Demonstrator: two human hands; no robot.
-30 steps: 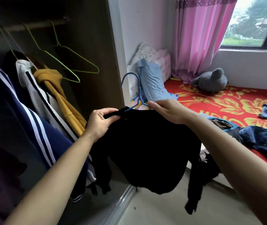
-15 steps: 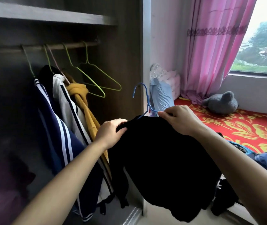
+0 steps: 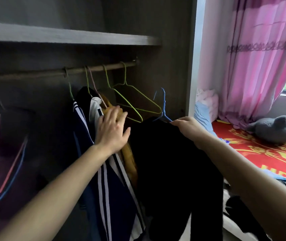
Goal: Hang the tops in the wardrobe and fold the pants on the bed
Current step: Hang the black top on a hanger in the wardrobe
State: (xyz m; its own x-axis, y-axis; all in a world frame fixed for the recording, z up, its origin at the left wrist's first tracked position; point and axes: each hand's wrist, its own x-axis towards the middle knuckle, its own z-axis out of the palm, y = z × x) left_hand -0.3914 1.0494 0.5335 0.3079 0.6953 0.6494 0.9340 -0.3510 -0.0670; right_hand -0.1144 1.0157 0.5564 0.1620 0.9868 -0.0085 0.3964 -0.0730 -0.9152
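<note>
A black top (image 3: 170, 164) hangs on a blue wire hanger (image 3: 163, 108), which my right hand (image 3: 187, 126) grips at the shoulder, just right of the wardrobe opening and below the rail. My left hand (image 3: 112, 129) is spread flat against the hung clothes, pressing on the mustard top (image 3: 130, 164) and the white striped top (image 3: 96, 110). A navy striped top (image 3: 86, 136) hangs left of them. All hang from the wooden rail (image 3: 79, 71).
Two empty green hangers (image 3: 138, 103) hang at the rail's right end. A shelf (image 3: 69, 36) runs above the rail. A bed with a red sheet (image 3: 269, 153), a grey plush toy (image 3: 273, 129) and loose clothes lies to the right, beside a pink curtain (image 3: 257, 66).
My left hand has let go of the black top and moved up left onto the hung clothes. My right hand has carried the hanger toward the wardrobe; my view has tilted upward.
</note>
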